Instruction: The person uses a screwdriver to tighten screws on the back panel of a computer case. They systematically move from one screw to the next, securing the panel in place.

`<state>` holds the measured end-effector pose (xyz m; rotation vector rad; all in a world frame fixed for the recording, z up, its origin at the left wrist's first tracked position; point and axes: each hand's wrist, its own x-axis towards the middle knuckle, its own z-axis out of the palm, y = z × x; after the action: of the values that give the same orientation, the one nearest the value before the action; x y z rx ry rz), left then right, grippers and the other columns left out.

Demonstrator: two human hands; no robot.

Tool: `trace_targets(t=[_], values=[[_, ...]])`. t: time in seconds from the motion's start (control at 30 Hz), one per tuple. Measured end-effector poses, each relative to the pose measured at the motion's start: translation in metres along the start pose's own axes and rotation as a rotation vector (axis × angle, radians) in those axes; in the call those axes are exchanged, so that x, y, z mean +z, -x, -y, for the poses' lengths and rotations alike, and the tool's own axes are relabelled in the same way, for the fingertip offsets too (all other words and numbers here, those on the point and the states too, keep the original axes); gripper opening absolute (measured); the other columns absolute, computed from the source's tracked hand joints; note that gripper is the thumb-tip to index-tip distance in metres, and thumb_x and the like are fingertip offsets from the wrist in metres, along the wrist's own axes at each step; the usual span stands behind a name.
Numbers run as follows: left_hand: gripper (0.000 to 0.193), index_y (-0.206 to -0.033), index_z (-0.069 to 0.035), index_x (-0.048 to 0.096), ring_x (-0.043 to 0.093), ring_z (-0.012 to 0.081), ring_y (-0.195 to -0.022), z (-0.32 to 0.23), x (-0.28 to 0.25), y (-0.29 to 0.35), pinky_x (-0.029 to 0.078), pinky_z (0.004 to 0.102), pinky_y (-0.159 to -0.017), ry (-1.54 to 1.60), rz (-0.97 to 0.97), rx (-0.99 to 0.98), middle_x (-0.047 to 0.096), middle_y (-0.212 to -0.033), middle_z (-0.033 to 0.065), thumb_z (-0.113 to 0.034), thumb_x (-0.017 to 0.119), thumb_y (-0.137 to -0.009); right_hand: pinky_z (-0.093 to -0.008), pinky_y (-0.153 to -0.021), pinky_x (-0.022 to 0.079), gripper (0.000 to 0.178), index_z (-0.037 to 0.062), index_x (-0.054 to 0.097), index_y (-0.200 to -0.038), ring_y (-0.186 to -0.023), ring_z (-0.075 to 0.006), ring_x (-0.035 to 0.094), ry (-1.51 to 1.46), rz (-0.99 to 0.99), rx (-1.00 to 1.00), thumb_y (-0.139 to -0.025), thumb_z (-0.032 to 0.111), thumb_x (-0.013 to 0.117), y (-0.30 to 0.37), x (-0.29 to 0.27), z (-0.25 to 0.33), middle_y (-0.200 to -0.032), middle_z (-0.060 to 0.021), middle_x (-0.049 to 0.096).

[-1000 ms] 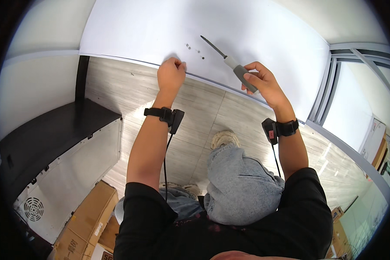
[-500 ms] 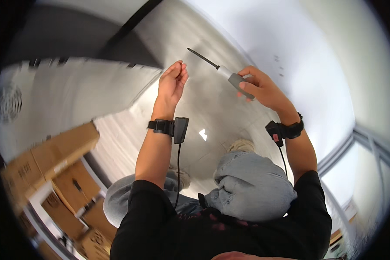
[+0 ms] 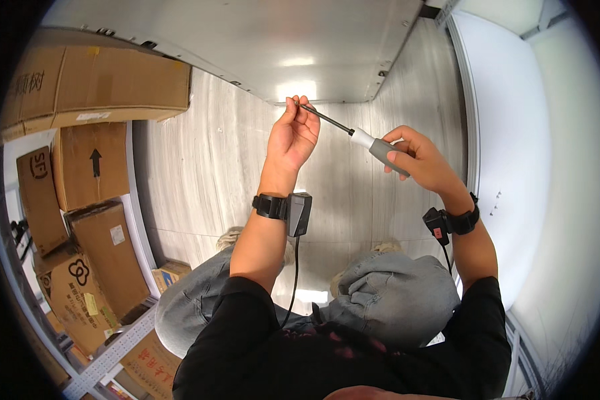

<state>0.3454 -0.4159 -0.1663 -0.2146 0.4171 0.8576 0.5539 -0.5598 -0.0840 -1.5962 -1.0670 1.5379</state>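
Note:
My right hand (image 3: 421,160) is wrapped round the grey handle of a screwdriver (image 3: 333,123), which has a pale collar and a long dark shaft. The shaft slants up and left, and its tip meets the fingertips of my left hand (image 3: 295,137). Those fingers are pinched together, palm turned up. Whatever small thing may sit between them is too little to make out. Just beyond both hands stands a large grey metal cabinet (image 3: 260,50), its lower edge lined with small dark fittings.
Cardboard boxes (image 3: 120,83) are stacked on a metal shelf rack (image 3: 117,350) to my left. A white panel (image 3: 507,160) runs along the right side. Wood-grain floor (image 3: 200,173) lies beneath my bent knees. Each wrist wears a strapped black device (image 3: 299,215) with a cable.
My view has swung, bringing the metal cabinet to the top. Both hands have come closer together, so the screwdriver's tip, apart from my left fingers before, now touches them.

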Motion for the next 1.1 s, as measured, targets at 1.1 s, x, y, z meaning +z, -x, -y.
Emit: trace_targets(t=[1.1], values=[[0.011, -0.090, -0.004, 0.057, 0.059, 0.0162, -0.082, -0.183, -0.009, 0.039, 0.052, 0.0262, -0.078, -0.317, 0.024, -0.303, 0.062, -0.088, 0.0069, -0.015, 0.057, -0.091, -0.0220, -0.041, 0.034, 0.017, 0.0071, 0.055, -0.089, -0.044, -0.0096, 0.045, -0.667, -0.457, 0.198, -0.090, 0.023, 0.049, -0.019, 0.256, 0.084, -0.064, -0.0072, 0.060]])
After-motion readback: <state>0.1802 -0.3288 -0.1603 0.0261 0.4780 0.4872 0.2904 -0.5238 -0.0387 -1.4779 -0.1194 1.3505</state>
